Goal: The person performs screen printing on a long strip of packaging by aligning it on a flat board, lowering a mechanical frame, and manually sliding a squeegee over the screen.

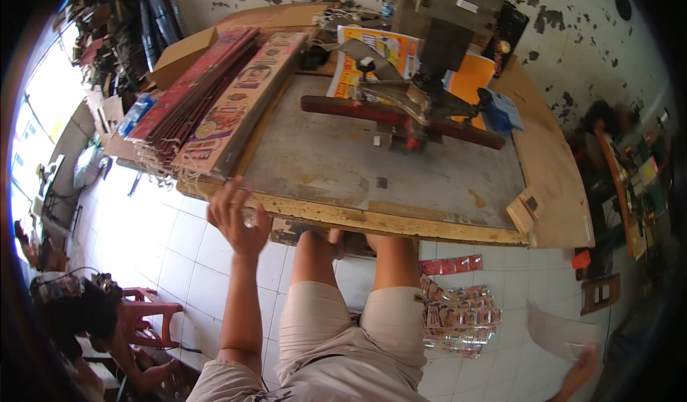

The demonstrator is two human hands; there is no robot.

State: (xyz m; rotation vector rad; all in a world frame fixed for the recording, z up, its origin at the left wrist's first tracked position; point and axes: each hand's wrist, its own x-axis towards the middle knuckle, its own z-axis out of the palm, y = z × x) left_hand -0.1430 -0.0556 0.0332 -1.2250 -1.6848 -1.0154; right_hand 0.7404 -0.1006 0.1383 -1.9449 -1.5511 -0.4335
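My left hand (240, 219) is open, fingers spread, at the table's front edge, below the near end of a long stack of printed cardboard strips (240, 105). Whether its fingertips touch the edge I cannot tell. Far out at the lower right, my right hand (583, 367) is closed on a thin, translucent plastic sheet (562, 336) that hangs away over the tiled floor. In front of me on the table lies a worn grey metal plate (322, 151). Above it stands a press with a dark red crossbar (343, 108).
Dark red strips with strings (193, 87) lie at the table's left. Printed sheets (379, 47) and a blue packet (501, 112) sit behind the press. A wooden block (524, 212) is at the right corner. Shiny packets (461, 320) cover some floor. A person (79, 323) sits near a red stool (150, 316).
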